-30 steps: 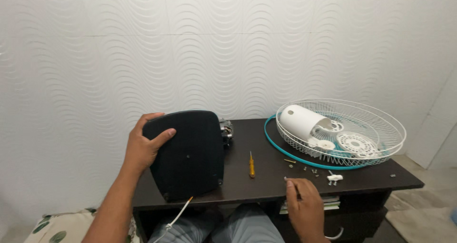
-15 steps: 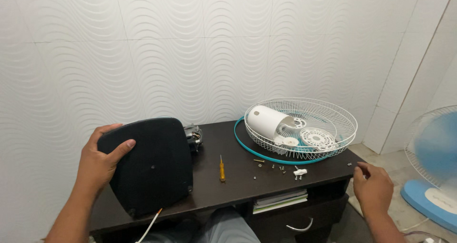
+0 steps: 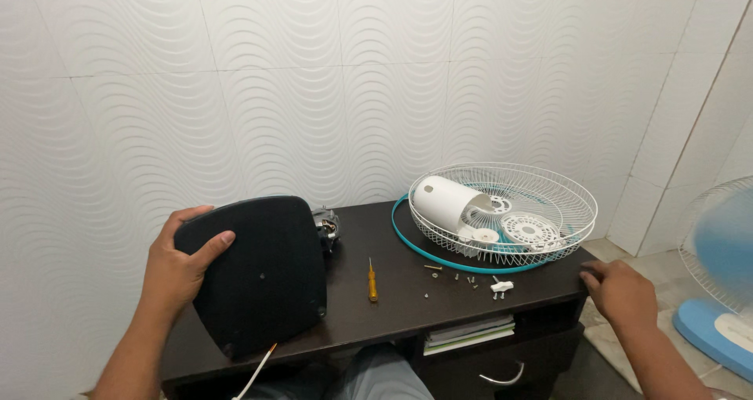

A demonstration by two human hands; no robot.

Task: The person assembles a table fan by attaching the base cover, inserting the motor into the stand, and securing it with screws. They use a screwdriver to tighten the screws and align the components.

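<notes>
While the left hand (image 3: pixel 182 268) grips the upturned black fan base (image 3: pixel 255 270) at the table's (image 3: pixel 392 310) left end, the right hand (image 3: pixel 620 289) rests loosely curled, holding nothing, at the right edge. Disassembly looks well advanced: wire guard (image 3: pixel 541 196), white housing (image 3: pixel 443 200), teal ring (image 3: pixel 408 243), loose screws (image 3: pixel 455 275) and screwdriver (image 3: pixel 372 278) lie apart; the base stays uncracked.

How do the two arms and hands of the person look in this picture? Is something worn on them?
Both arms are bare: no sleeve shows on either forearm within the frame. The left hand and the right hand wear no gloves. No ring, watch or bracelet can be seen on the fingers or wrists, and no markings show. The forearms run out of the lower edge of the picture, so the upper arms are hidden.
</notes>
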